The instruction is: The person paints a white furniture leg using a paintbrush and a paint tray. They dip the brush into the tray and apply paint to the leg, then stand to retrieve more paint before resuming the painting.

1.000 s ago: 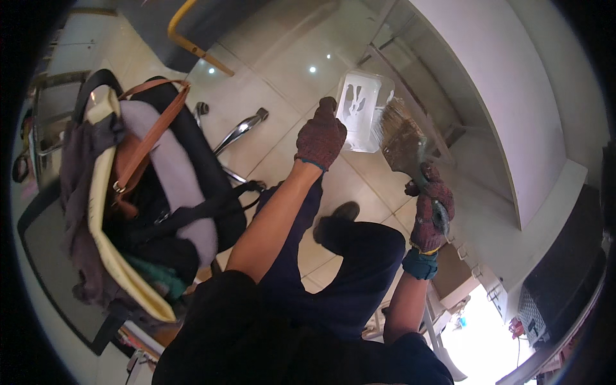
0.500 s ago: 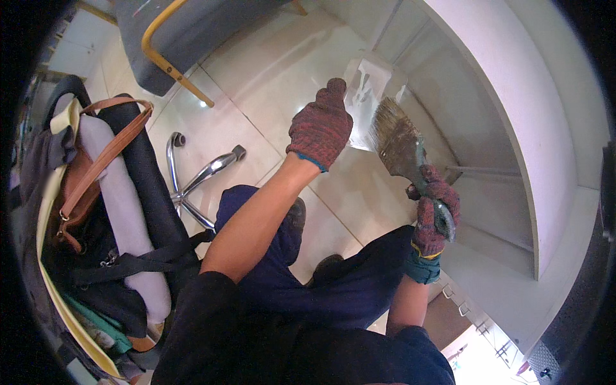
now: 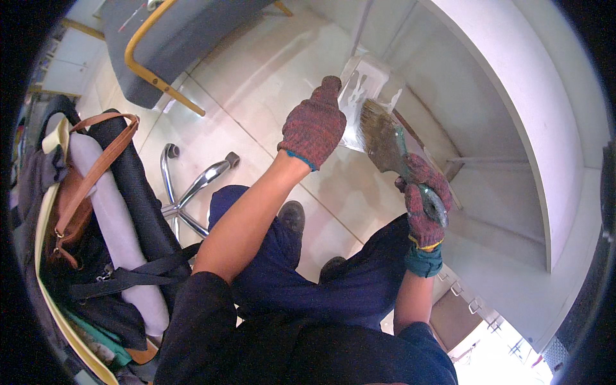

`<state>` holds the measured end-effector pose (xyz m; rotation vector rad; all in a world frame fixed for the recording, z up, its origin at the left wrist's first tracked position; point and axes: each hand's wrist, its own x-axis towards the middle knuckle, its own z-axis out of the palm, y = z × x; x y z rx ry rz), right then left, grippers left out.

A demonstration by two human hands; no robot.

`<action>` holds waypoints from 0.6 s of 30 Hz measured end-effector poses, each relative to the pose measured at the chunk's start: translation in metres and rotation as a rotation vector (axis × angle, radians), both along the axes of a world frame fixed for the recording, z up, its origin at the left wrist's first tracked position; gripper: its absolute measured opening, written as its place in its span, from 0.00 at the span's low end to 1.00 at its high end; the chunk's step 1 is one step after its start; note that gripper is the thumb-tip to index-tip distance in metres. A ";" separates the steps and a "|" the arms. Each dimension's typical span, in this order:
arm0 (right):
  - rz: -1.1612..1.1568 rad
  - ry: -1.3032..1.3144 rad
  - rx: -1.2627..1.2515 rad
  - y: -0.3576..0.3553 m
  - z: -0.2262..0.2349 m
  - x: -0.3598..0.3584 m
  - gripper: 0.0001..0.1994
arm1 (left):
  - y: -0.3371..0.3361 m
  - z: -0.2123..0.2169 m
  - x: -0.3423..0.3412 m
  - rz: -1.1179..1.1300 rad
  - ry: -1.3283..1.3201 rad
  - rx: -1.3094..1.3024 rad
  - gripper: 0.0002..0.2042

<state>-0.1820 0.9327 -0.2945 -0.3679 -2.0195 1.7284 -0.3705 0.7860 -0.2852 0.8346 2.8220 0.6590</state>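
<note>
My left hand [image 3: 314,125], in a dark red knitted glove, is closed at the left side of a translucent plastic container [image 3: 378,67] with white paint streaked inside. Its thumb lies along the container's edge, and the gripping fingers are partly hidden. A wide paintbrush [image 3: 384,138] is held in my right hand [image 3: 425,199], gloved alike with a teal cuff. The fingers wrap round its greenish handle. The brown bristles point up and left over the container's near right part; whether they touch the paint I cannot tell.
A white shelf unit [image 3: 513,96] curves along the right side. At the left stands a chair with chrome legs [image 3: 202,183], heaped with a brown-strapped bag [image 3: 96,167] and cloths. A grey seat with a wooden armrest [image 3: 138,64] is at the far left, above pale floor tiles [image 3: 224,115].
The paintbrush and my right hand have shifted slightly left, bringing the bristles further over the container. My left hand keeps its hold. The whole view has shifted a little.
</note>
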 end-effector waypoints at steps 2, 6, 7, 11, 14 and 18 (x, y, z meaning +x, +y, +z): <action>-0.007 0.030 -0.046 0.001 -0.005 0.001 0.10 | 0.002 0.000 0.001 0.027 -0.029 0.032 0.20; -0.105 0.159 -0.154 -0.002 -0.005 0.000 0.12 | 0.001 -0.012 -0.001 0.058 -0.013 0.035 0.19; -0.141 0.145 -0.166 -0.001 -0.007 0.003 0.14 | 0.001 -0.013 -0.002 0.062 -0.017 0.038 0.19; -0.249 0.089 -0.176 0.005 -0.013 0.013 0.17 | 0.000 -0.012 -0.005 0.091 -0.065 0.030 0.20; -0.287 0.148 -0.232 0.005 -0.010 0.013 0.18 | 0.001 -0.010 -0.005 0.110 -0.090 0.033 0.20; -0.321 0.167 -0.264 0.008 -0.002 0.014 0.18 | 0.003 0.000 -0.007 0.129 -0.174 0.034 0.21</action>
